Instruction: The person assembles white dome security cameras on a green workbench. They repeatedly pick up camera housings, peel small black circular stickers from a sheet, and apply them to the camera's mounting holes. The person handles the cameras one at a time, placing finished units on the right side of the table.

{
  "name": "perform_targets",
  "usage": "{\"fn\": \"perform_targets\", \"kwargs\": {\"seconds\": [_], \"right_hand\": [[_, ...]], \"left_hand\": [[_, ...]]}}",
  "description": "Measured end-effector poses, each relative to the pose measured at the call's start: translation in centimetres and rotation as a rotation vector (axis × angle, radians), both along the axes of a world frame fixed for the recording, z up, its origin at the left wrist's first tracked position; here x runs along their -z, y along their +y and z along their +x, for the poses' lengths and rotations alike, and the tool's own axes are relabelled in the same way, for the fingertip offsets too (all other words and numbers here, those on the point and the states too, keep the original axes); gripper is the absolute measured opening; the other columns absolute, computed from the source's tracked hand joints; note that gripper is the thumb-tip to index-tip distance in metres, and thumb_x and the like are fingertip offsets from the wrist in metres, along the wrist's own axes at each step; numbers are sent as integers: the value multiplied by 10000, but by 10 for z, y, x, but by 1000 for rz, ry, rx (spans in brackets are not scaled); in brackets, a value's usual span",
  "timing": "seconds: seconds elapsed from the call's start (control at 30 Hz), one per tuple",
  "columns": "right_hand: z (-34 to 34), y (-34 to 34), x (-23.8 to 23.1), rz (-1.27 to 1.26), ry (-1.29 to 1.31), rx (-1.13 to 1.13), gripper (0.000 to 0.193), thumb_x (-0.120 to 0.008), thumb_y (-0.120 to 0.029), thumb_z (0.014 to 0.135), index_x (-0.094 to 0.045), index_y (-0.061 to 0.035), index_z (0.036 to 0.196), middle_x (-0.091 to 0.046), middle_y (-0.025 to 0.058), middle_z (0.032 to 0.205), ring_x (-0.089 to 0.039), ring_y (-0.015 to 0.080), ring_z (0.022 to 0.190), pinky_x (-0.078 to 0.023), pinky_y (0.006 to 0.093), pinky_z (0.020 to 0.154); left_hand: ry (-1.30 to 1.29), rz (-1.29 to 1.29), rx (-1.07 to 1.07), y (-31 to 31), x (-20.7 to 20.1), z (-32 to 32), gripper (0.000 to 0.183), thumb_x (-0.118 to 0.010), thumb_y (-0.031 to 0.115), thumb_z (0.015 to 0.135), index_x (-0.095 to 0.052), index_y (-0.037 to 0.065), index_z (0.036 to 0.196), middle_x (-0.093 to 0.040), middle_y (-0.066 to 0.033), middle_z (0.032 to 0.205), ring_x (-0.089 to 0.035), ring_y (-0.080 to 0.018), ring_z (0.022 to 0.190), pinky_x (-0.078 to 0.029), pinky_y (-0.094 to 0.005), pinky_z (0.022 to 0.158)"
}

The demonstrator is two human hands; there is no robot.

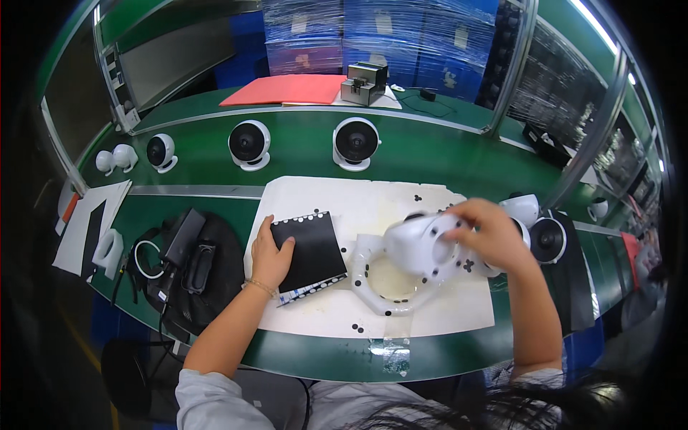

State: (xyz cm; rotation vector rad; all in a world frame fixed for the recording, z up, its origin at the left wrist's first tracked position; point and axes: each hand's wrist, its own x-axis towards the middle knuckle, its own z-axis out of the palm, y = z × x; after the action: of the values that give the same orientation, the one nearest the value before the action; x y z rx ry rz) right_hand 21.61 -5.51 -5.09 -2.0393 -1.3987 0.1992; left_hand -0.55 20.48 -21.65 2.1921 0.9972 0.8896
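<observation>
My left hand [271, 259] grips the left edge of a black sheet [309, 247], thumb on top; white round gaps line its upper edge and dotted strips show beneath its lower edge. A white rounded device [410, 245] with small black dots on its foot sits tilted over a white ring-shaped holder [364, 290]. Against the device's right side, my right hand [487, 228] has thumb and forefinger pinched together, somewhat blurred. Whatever lies between those fingertips is too small to tell. Loose black dots [357, 328] lie on the white paper mat [444, 315].
White ball-shaped devices with black round fronts [356, 142] stand along the green bench's back. More such devices [548, 240] crowd the right, beside my right arm. At left lie a black bag [208, 287] and cables. A metal box [364, 82] stands on the rear shelf.
</observation>
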Motion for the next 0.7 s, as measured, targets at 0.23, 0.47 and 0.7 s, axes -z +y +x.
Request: {"fn": "perform_targets", "kwargs": {"seconds": [0.23,0.47,0.7], "right_hand": [[118,87,78,184,-585,371,148,-644,-63,655,-562,-19,771,-550,119,793,-532,309,788,-432,385,676],[196,129,164,198,-745,485,98,-596,-93,692,-552,-56,771,-536,107,803,-519,304,817,-431,398,688],[210,125,166,-15,-522,596,214,-514,-236,821,-589,-51,897,-585,102,922,-545,281,905,-405,429,780]], "left_hand": [[-121,139,78,3,3,7,549,-591,100,698,-358,-25,1179,-388,-217,1172,-382,-368,1106,-308,-395,957],[-110,77,139,2,-5,-2,534,-578,27,680,-347,-17,1159,-348,-212,1158,-337,-353,1119,-258,-382,986],[-178,71,133,0,-5,3,562,-569,3,692,-336,0,1204,-311,-220,1247,-325,-349,1165,-256,-386,1000]]}}
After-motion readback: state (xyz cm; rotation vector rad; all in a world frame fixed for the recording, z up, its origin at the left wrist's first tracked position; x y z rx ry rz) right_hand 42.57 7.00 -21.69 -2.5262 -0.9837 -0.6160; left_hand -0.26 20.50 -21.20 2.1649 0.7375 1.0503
